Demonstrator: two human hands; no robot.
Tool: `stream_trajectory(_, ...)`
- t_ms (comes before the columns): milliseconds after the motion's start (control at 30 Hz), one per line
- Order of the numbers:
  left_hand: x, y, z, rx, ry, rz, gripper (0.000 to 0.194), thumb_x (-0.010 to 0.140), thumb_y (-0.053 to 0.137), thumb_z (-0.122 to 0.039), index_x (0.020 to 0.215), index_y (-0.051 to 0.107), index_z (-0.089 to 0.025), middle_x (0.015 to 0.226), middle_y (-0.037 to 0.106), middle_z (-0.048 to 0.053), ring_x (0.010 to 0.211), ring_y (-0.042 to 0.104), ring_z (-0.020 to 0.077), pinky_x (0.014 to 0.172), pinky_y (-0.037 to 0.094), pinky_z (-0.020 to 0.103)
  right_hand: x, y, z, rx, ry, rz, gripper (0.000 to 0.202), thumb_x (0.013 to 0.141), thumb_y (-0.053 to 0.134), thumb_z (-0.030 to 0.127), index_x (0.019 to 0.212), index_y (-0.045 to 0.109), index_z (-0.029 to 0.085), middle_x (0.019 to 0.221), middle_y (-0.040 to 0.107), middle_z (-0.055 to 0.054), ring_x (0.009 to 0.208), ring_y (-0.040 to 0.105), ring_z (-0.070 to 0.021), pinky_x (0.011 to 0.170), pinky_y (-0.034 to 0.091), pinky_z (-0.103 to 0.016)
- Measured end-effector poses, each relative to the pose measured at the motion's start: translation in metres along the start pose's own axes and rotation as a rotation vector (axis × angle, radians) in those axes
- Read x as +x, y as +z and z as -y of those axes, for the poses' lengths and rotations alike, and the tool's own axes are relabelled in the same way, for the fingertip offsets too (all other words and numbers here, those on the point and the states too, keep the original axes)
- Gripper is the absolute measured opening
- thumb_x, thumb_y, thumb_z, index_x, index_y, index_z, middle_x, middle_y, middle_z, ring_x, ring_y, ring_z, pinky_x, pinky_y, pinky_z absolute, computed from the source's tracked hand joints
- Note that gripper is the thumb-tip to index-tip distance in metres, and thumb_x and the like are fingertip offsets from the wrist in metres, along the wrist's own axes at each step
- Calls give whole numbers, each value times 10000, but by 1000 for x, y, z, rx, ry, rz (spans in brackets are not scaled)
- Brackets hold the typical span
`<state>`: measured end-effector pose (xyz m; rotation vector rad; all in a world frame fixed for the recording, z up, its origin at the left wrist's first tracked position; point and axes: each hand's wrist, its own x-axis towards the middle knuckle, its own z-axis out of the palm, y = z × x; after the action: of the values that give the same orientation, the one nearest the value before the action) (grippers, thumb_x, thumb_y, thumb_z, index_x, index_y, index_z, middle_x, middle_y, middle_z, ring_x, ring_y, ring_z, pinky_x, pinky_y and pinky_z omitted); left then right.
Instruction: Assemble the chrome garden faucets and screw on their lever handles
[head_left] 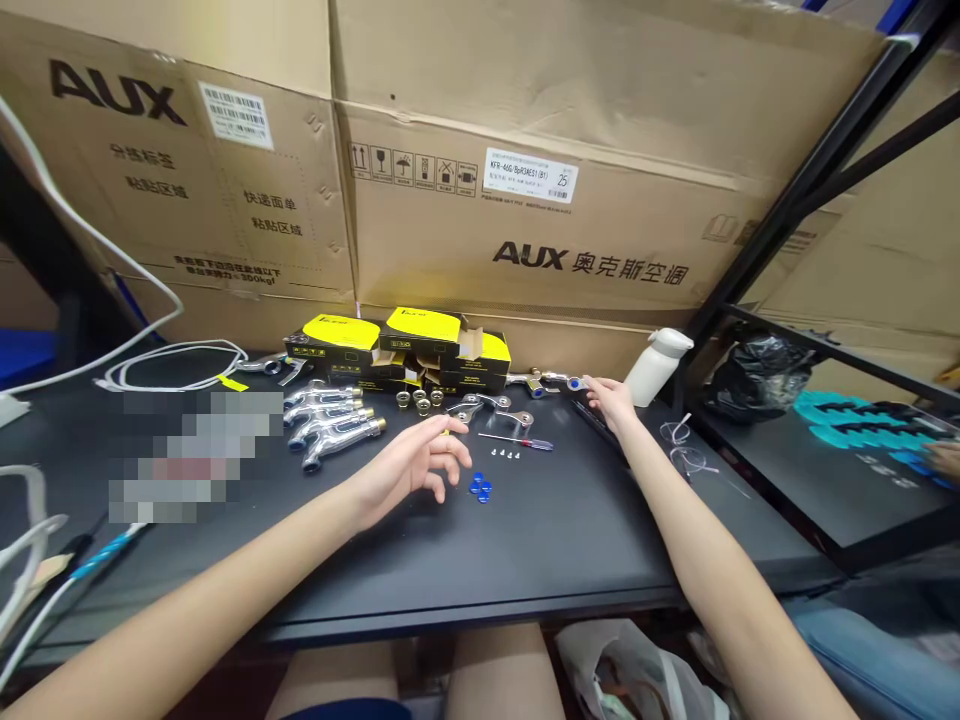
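My right hand [611,402] reaches to the back of the table, its fingertips closed on the end of a chrome tap [564,382] with a blue button. My left hand [420,462] hovers over the table with fingers loosely spread and nothing in them. Just right of it lie several small blue caps [481,488]. Beyond are chrome tap handles [514,415], a screwdriver [531,443] with a clear-and-purple handle, and a row of small screws [505,455]. Chrome tap bodies [334,438] lie to the left, near several round brass-coloured fittings [424,405].
Yellow-and-black boxes [420,325] are stacked against large cardboard cartons [570,230]. A white bottle [660,367] stands behind my right hand, with glasses [686,455] nearby. White cables [172,362] lie at left. A black frame [795,210] rises at right, and another person's hand [943,458] shows beyond it.
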<state>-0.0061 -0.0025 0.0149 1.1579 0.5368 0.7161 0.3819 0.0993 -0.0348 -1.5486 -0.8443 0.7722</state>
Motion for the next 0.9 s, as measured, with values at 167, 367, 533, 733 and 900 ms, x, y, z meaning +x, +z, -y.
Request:
stream_trajectory(167, -1, 2, -1, 4, -7, 1, 298, 897, 450, -447, 1028, 512, -187, 813, 593, 56, 660, 555, 149, 493, 457, 230, 0, -8, -3, -124, -64, 54, 317, 914, 547, 318, 1189, 543, 159, 1189, 569, -92, 1000, 595, -207, 837, 519, -410)
stream_trajectory(367, -1, 1, -1, 2, -1, 4, 309, 894, 457, -450, 1035, 516, -181, 819, 595, 59, 661, 556, 147, 500, 461, 232, 6, -12, -10, -314, -158, 75, 325, 917, 542, 326, 1197, 537, 160, 1196, 563, -88, 1003, 594, -209, 834, 520, -411)
stream_trajectory(533, -1, 2, 0, 9, -4, 5, 303, 889, 467, -450, 1024, 521, -184, 814, 603, 56, 658, 563, 148, 498, 463, 234, 8, -13, -12, -432, -284, 47, 108, 826, 617, 185, 903, 671, 134, 970, 677, -74, 956, 621, -219, 910, 478, -386)
stream_trajectory(733, 1, -10, -10, 34, 162, -182, 274, 866, 522, -437, 983, 544, -191, 791, 603, 25, 633, 550, 121, 513, 463, 224, -6, -13, 1, -534, -460, -77, 196, 767, 523, 137, 848, 699, 162, 932, 716, -73, 915, 643, -210, 909, 462, -343)
stream_trajectory(900, 5, -32, -25, 62, 398, -489, 251, 777, 643, -379, 912, 554, -187, 735, 589, -13, 589, 529, 93, 510, 448, 202, -21, -19, 9, -682, -484, -64, 128, 730, 630, 278, 742, 687, 164, 787, 706, -73, 755, 643, -206, 748, 494, -303)
